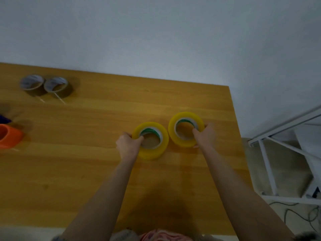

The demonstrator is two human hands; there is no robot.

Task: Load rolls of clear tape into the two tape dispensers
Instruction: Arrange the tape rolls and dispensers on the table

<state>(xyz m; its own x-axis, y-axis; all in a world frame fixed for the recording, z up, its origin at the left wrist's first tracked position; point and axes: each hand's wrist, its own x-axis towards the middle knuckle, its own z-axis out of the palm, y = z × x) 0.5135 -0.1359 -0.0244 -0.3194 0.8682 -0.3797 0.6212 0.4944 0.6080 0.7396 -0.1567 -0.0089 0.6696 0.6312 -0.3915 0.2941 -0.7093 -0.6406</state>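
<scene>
Table, wood. Two clear tape rolls, yellowish, side by side right of centre.
Left roll — left hand, grip clamped on its left rim.
Right roll — right hand, grip clamped on its right rim.
Orange dispenser at the left edge; brown rolls far left.

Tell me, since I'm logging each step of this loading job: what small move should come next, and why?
Probably carry both rolls left toward the orange dispenser. The left hand already holds the left clear tape roll and the right hand holds the right clear tape roll, while the dispenser sits well apart at the left edge of the wooden table.
</scene>
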